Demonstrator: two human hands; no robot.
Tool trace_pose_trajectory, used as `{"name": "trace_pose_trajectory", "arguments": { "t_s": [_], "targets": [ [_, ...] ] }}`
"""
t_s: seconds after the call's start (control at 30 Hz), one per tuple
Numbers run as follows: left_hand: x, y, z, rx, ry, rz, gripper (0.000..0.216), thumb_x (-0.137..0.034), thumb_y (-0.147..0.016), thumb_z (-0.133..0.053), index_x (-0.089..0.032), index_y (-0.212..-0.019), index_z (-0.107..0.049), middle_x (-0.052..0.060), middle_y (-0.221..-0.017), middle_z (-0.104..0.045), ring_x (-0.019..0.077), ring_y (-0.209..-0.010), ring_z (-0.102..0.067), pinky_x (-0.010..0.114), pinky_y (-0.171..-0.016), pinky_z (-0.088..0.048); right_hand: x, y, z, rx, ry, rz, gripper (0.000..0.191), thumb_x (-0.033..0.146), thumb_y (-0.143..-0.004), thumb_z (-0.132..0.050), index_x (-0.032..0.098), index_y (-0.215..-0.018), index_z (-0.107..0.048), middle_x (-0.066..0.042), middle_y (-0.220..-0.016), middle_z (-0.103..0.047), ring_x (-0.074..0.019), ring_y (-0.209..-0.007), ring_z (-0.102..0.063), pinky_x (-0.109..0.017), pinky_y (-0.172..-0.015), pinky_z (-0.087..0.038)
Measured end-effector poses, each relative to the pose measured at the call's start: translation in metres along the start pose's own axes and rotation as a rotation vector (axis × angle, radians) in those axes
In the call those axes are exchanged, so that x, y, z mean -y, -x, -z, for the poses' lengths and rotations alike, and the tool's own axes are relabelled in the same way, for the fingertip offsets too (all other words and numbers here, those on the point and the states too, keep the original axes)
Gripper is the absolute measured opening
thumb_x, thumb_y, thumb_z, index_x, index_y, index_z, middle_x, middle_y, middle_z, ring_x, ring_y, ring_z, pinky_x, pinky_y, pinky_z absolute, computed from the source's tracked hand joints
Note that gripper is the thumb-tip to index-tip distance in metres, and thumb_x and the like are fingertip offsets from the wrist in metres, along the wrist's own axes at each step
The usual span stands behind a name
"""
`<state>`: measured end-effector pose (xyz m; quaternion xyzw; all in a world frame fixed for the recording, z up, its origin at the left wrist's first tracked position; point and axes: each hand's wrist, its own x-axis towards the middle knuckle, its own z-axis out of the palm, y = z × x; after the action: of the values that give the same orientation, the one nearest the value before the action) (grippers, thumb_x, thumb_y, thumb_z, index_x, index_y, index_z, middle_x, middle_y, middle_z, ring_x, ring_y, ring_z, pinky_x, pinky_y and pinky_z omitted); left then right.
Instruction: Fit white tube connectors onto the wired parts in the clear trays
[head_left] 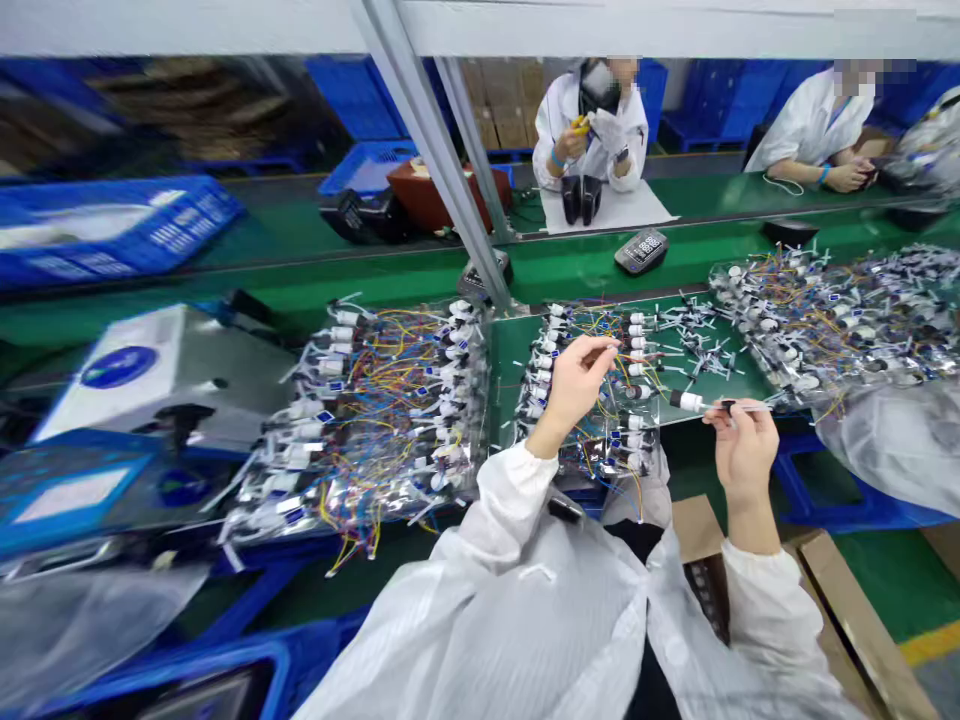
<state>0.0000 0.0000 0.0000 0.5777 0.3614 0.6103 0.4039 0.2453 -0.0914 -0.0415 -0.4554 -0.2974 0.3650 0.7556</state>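
Observation:
My right hand (pixel 742 445) is closed in a pinch on a small black fitting (pixel 726 405) with thin white tube ends. Just left of its fingertips is a white cylindrical part with a black band (pixel 686 400), apparently joined to that fitting. My left hand (pixel 577 385) hovers over the wired parts, thumb and fingers pinched together; what they hold, if anything, is too small to make out. Beneath it, rows of white cylinders with coloured wires (pixel 637 342) lie on clear plastic. Loose black-and-white tube fittings (pixel 701 340) are scattered beyond my right hand.
Wired parts pile up on the left (pixel 397 400) and right (pixel 840 310). A metal post (pixel 442 150) rises ahead. Past it, a green conveyor (pixel 555 262) carries a dark display device (pixel 641 251). Co-workers sit opposite. A grey-white machine (pixel 187 370) stands left; cardboard (pixel 855 610) lies below right.

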Motion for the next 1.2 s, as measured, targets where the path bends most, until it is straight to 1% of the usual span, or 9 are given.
{"name": "trace_pose_trajectory", "arguments": {
  "t_s": [0.2,0.3,0.43,0.53,0.63,0.73,0.87,1.07,1.2],
  "targets": [
    [-0.042,-0.026,-0.014,0.158,-0.098,-0.176,0.016,-0.03,-0.095,-0.07,-0.019,-0.101,-0.079,0.006,-0.098,-0.074,0.0134,-0.08,-0.068,0.026,-0.071,-0.055,0.002,-0.021,-0.003,0.217,0.048,-0.109,0.028,0.019,-0.077,-0.07,0.023,-0.102,-0.06,0.0,-0.082,-0.074,-0.0167,-0.066,-0.071,-0.029,-0.063,-0.057],
    [-0.062,-0.044,-0.025,0.187,-0.095,-0.237,0.016,-0.029,-0.094,-0.07,-0.018,-0.103,-0.078,0.007,-0.098,-0.075,0.014,-0.084,-0.069,0.027,-0.074,-0.056,0.017,-0.041,-0.016,0.261,0.205,0.042,0.019,0.022,-0.081,-0.072,0.022,-0.1,-0.067,-0.004,-0.097,-0.075,-0.0184,-0.086,-0.073,-0.031,-0.073,-0.059],
    [-0.083,-0.071,-0.041,0.28,-0.042,-0.254,0.022,-0.027,-0.09,-0.074,-0.015,-0.11,-0.074,0.006,-0.092,-0.075,0.0133,-0.079,-0.07,0.027,-0.074,-0.057,0.058,-0.07,-0.064,0.376,0.259,0.347,0.03,0.033,-0.088,-0.076,0.026,-0.117,-0.07,-0.004,-0.111,-0.074,-0.0209,-0.107,-0.07,-0.038,-0.096,-0.058],
    [-0.092,-0.089,-0.051,0.352,-0.029,-0.268,0.016,-0.026,-0.089,-0.074,-0.014,-0.1,-0.075,0.006,-0.09,-0.076,0.0138,-0.078,-0.071,0.027,-0.074,-0.058,0.08,-0.085,-0.111,0.588,0.198,0.364,0.03,0.04,-0.089,-0.078,0.027,-0.115,-0.07,-0.003,-0.104,-0.074,-0.0197,-0.095,-0.073,-0.038,-0.089,-0.06],
    [-0.097,-0.103,-0.05,0.361,-0.055,-0.259,0.013,-0.025,-0.088,-0.074,-0.014,-0.093,-0.077,0.006,-0.087,-0.078,0.014,-0.076,-0.072,0.028,-0.073,-0.058,0.081,-0.095,-0.144,0.654,0.153,0.343,0.022,0.042,-0.087,-0.08,0.024,-0.095,-0.069,0.0,-0.084,-0.071,-0.0159,-0.074,-0.07,-0.033,-0.073,-0.06],
    [-0.1,-0.111,-0.039,0.326,-0.091,-0.234,0.015,-0.026,-0.084,-0.077,-0.013,-0.091,-0.08,0.008,-0.087,-0.079,0.0151,-0.076,-0.072,0.028,-0.073,-0.058,0.073,-0.101,-0.16,0.625,0.108,0.332,0.026,0.044,-0.086,-0.081,0.023,-0.086,-0.065,0.002,-0.077,-0.068,-0.0137,-0.065,-0.067,-0.03,-0.065,-0.058],
    [-0.099,-0.113,-0.024,0.283,-0.108,-0.221,0.018,-0.03,-0.084,-0.078,-0.014,-0.092,-0.081,0.009,-0.087,-0.08,0.0164,-0.078,-0.073,0.029,-0.073,-0.058,0.069,-0.102,-0.168,0.639,0.069,0.313,0.029,0.049,-0.088,-0.078,0.024,-0.086,-0.063,0.003,-0.076,-0.063,-0.0118,-0.063,-0.063,-0.027,-0.061,-0.056],
    [-0.092,-0.111,-0.021,0.26,-0.092,-0.214,0.017,-0.031,-0.085,-0.078,-0.016,-0.092,-0.081,0.007,-0.086,-0.079,0.0158,-0.078,-0.073,0.028,-0.072,-0.059,0.07,-0.099,-0.176,0.722,0.077,0.292,0.025,0.043,-0.088,-0.08,0.024,-0.088,-0.064,0.004,-0.069,-0.059,-0.0094,-0.055,-0.053,-0.023,-0.051,-0.045],
    [-0.086,-0.104,-0.021,0.231,0.007,-0.171,0.021,-0.035,-0.086,-0.078,-0.015,-0.095,-0.078,0.006,-0.083,-0.078,0.0152,-0.072,-0.073,0.025,-0.063,-0.058,0.068,-0.096,-0.181,0.735,0.109,0.269,0.026,0.045,-0.089,-0.078,0.023,-0.087,-0.064,0.002,-0.077,-0.063,-0.0115,-0.065,-0.058,-0.025,-0.06,-0.051]
  ]
}}
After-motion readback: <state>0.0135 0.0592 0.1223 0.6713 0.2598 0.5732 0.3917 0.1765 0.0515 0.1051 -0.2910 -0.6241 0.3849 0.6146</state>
